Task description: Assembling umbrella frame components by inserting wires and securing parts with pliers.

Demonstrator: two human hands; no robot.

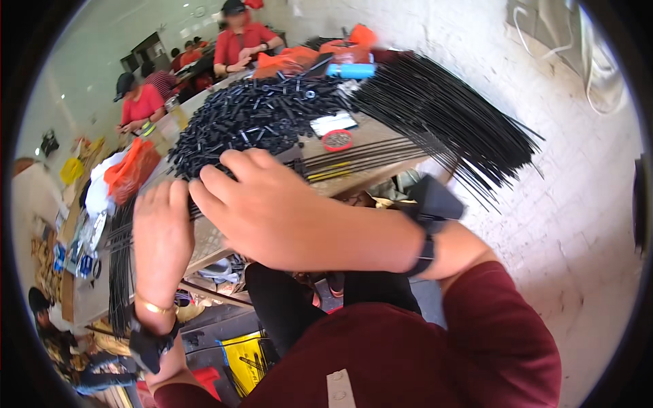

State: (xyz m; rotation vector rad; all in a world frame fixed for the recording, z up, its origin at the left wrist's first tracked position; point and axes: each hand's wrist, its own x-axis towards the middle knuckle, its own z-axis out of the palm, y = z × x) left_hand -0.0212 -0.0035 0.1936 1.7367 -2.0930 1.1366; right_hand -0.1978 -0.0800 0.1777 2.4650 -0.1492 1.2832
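Note:
My left hand (pixel 163 228) and my right hand (pixel 255 207) are side by side at the near edge of the table (pixel 384 170), backs toward me. The left hand's fingers press together, and the right's curl downward; anything gripped is hidden beneath them. Just past my fingertips lies a large heap of small black tubular plastic parts (pixel 238 112). Long thin black rods (pixel 381 151) extend rightward from beside my right hand, near some yellow strips (pixel 330 171). Another bundle of black rods (pixel 120 265) hangs over the edge left of my left hand.
A thick stack of black rods (pixel 449 102) overhangs the table's far right. Near the heap are a red dish of small pieces (pixel 337 140), a white packet (pixel 333 124) and a blue cylinder (pixel 351 71). Orange bags (pixel 132 170) lie leftward. People in red (pixel 243 41) sit across.

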